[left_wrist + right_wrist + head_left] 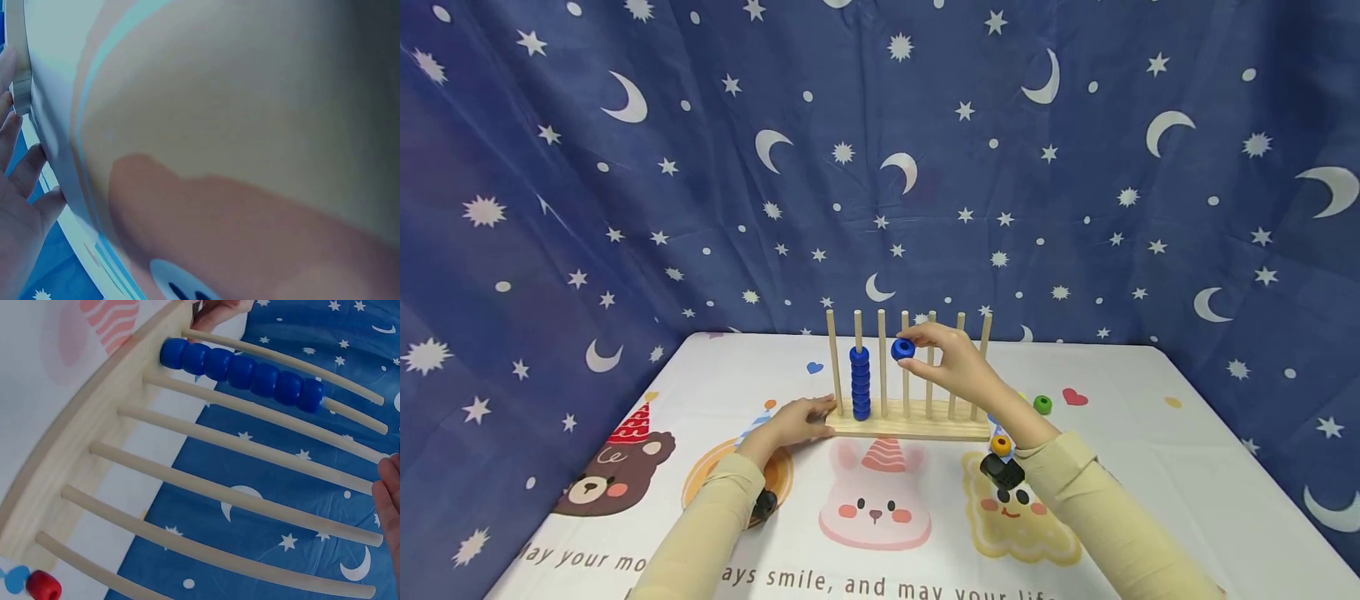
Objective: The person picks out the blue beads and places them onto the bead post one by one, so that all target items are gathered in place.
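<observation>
A wooden peg rack point(910, 429) stands on the table, several upright pegs on its base. Blue beads point(861, 385) are stacked on the second peg from the left; they show large in the right wrist view. My right hand point(955, 360) pinches a single blue bead point(902, 349) between thumb and fingers, in front of the middle pegs and near their upper part. That bead is out of sight in the right wrist view. My left hand point(796, 421) holds the left end of the base, fingers and thumb around it; its fingers point(28, 172) show at the left wrist view's edge.
Right of the rack lie a green bead point(1042, 405) and an orange bead point(1001, 445). A red bead point(44, 585) shows near the base in the right wrist view. A printed white cloth point(1120, 483) covers the table, with a blue starry curtain point(880, 167) behind.
</observation>
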A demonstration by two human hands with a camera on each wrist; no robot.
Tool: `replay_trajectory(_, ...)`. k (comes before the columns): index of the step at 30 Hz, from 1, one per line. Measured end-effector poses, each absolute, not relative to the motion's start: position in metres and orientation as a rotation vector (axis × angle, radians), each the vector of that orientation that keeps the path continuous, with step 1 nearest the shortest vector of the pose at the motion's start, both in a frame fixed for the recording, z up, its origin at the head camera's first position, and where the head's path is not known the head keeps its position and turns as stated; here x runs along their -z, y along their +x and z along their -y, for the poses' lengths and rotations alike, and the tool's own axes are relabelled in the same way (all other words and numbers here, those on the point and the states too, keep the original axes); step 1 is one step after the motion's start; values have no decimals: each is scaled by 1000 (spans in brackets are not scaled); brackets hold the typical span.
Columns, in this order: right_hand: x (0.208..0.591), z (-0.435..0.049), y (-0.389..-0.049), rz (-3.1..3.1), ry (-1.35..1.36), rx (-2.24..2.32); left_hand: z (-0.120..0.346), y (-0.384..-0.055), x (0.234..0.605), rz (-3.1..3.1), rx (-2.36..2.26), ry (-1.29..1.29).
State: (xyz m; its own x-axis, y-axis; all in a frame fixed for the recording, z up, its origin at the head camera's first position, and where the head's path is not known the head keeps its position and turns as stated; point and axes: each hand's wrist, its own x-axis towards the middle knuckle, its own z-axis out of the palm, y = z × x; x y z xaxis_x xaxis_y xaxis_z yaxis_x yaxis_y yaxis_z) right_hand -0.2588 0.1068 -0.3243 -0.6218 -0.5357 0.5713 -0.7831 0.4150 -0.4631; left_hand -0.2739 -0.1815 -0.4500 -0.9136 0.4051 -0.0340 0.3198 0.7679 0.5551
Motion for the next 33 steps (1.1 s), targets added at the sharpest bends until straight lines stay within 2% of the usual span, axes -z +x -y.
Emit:
replay_trajectory(14,296,-97,-274,2282,1217,-958,183,-276,447,-2792,-874,547)
replay_trajectory(33,292,-83,-295,2350,1163,-1091,187,-282,453,-2787,-867,639)
